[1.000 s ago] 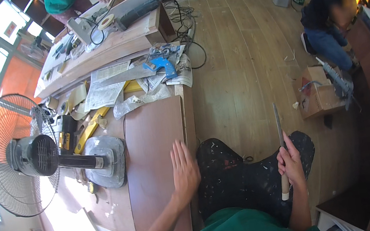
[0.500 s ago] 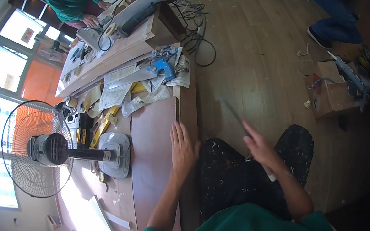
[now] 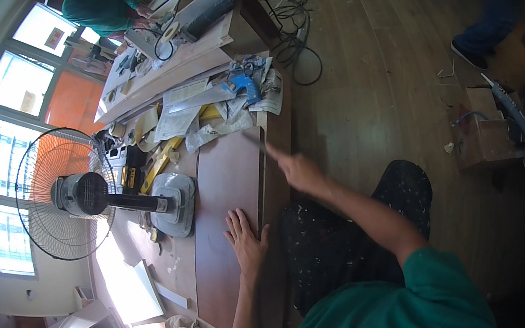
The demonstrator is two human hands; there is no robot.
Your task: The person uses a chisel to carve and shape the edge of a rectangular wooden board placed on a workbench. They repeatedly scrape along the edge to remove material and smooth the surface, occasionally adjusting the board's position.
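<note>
L hand (image 3: 247,240) flat, fingers spread, pinning brown board (image 3: 232,210) on bench (image 3: 187,272). R hand (image 3: 299,170) grips thin blade (image 3: 259,142) at board edge. My worry: blade slips toward L fingers if board shifts.

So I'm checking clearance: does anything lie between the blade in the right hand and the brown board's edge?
Nothing visible does. The right hand holds the thin blade right at the brown board's far edge; the left hand lies flat nearer.
</note>
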